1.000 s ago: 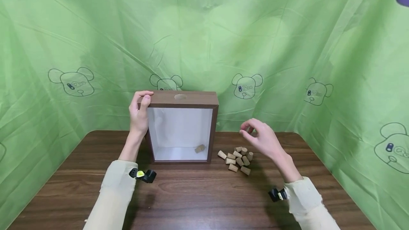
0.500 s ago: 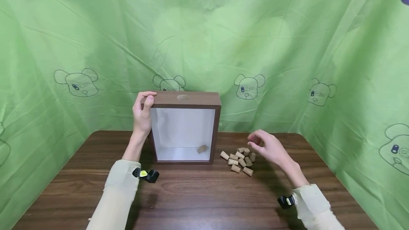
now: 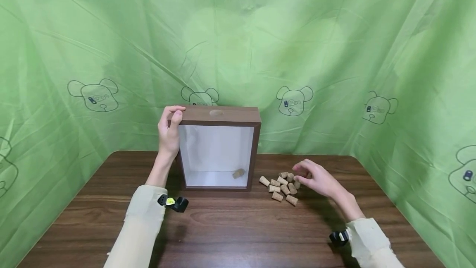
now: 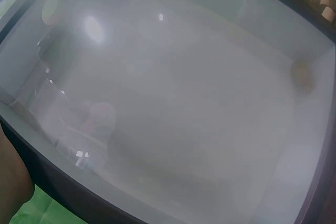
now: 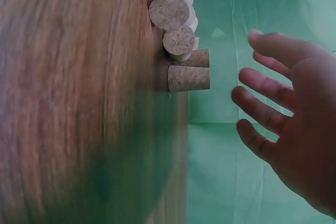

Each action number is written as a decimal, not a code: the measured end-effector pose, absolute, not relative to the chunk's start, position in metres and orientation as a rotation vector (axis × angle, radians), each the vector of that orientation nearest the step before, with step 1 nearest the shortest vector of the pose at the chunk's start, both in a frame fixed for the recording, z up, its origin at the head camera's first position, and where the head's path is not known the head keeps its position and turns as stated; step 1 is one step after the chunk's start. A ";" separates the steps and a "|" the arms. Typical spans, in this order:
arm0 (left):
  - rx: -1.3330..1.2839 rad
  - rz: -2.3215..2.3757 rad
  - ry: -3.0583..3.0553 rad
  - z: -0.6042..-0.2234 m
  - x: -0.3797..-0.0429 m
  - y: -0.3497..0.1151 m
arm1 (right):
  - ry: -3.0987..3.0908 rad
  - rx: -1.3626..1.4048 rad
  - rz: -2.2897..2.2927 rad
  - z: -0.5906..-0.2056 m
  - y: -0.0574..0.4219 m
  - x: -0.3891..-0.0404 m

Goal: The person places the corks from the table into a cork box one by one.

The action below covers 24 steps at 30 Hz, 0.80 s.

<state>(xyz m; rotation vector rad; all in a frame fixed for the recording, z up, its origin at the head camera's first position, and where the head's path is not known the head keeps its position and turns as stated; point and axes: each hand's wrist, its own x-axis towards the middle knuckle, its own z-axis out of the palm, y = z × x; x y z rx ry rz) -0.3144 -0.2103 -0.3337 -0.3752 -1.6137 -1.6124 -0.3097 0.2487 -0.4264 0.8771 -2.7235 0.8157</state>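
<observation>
A brown shadow box frame (image 3: 256,144) with a clear front and white inside stands upright on the table. My left hand (image 3: 170,131) grips its top left corner, thumb on the front edge of the top and fingers over the top. A round hole (image 3: 216,113) shows in the top side. One cork (image 3: 238,173) lies inside at the lower right, and the left wrist view shows this cork (image 4: 302,76) through the front. Right of the box lies a loose pile of corks (image 3: 284,188). Over the pile's right side hovers my right hand (image 3: 317,178), fingers spread and holding nothing in the right wrist view.
The wood-grain table (image 3: 223,226) reaches back to a green curtain (image 3: 238,53) printed with bear heads. A small black camera sits on each sleeve cuff, the left camera (image 3: 181,204) near the box's lower left and the right camera (image 3: 339,238) at the front right.
My right hand has come down toward the corks. The left hand keeps its grip on the box. The whole head view has shifted slightly, moving everything a little to the right.
</observation>
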 end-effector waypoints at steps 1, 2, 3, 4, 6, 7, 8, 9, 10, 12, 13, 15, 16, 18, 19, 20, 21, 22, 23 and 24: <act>-0.374 -1.614 -1.613 -0.334 -0.314 -0.210 | -2.733 0.891 0.828 -0.427 0.249 -0.310; -0.371 -1.616 -1.613 -0.334 -0.314 -0.210 | -2.740 0.903 0.833 -0.428 0.250 -0.310; -0.370 -1.619 -1.615 -0.334 -0.314 -0.210 | -2.744 0.912 0.834 -0.429 0.251 -0.311; -0.367 -1.622 -1.615 -0.333 -0.314 -0.210 | -2.747 0.920 0.841 -0.430 0.251 -0.311; -0.357 -1.630 -1.619 -0.333 -0.314 -0.210 | -2.747 0.929 0.844 -0.432 0.252 -0.312; -0.356 -1.635 -1.621 -0.332 -0.313 -0.209 | -2.748 0.934 0.834 -0.434 0.253 -0.313; -0.354 -1.638 -1.623 -0.331 -0.312 -0.209 | -2.752 0.937 0.824 -0.435 0.253 -0.314; -0.354 -1.641 -1.625 -0.330 -0.310 -0.208 | -2.756 0.939 0.815 -0.437 0.254 -0.315; -0.355 -1.645 -1.626 -0.327 -0.305 -0.206 | -2.761 0.942 0.802 -0.438 0.255 -0.316; -0.362 -1.650 -1.631 -0.321 -0.297 -0.203 | -2.769 0.957 0.787 -0.441 0.256 -0.317; -0.362 -1.651 -1.637 -0.318 -0.293 -0.201 | -2.773 0.971 0.783 -0.442 0.257 -0.317; -0.365 -1.658 -1.639 -0.314 -0.287 -0.199 | -2.781 1.002 0.788 -0.444 0.258 -0.317; -0.362 -1.656 -1.643 -0.313 -0.284 -0.198 | -2.785 1.018 0.791 -0.444 0.259 -0.317; -0.354 -1.651 -1.650 -0.315 -0.286 -0.199 | -2.792 1.047 0.799 -0.444 0.259 -0.317; -0.352 -1.649 -1.649 -0.317 -0.289 -0.200 | -2.795 1.056 0.799 -0.445 0.260 -0.317; -0.353 -1.647 -1.648 -0.319 -0.292 -0.201 | -2.797 1.059 0.798 -0.444 0.260 -0.317; -0.351 -1.643 -1.648 -0.322 -0.296 -0.202 | -2.797 1.059 0.799 -0.445 0.259 -0.318; -0.350 -1.639 -1.649 -0.324 -0.300 -0.204 | -2.797 1.057 0.795 -0.445 0.259 -0.318; -0.348 -1.639 -1.647 -0.327 -0.304 -0.206 | -2.795 1.055 0.793 -0.445 0.259 -0.319; -0.350 -1.636 -1.643 -0.330 -0.308 -0.208 | -2.793 1.054 0.789 -0.445 0.259 -0.319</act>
